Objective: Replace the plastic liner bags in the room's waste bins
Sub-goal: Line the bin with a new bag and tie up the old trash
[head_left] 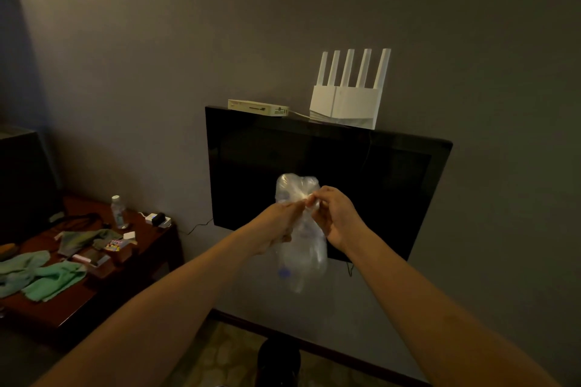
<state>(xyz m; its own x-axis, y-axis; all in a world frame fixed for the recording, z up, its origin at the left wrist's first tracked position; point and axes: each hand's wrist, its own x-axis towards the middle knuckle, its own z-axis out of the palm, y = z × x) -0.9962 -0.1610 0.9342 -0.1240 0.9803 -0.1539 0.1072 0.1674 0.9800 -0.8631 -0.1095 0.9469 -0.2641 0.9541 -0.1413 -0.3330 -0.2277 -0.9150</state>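
Both forearms stretch out ahead, left hand (278, 223) and right hand (334, 217) pinching one clear plastic bag (301, 258) at its top edge. It hangs between and below my fingers, before one black TV (327, 166). One router (344, 104) stands above; two green cloths (41, 273) lie on the table (78, 305).

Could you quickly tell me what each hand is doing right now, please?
Left hand: pinching the clear bag near its top.
Right hand: pinching the same bag beside it.
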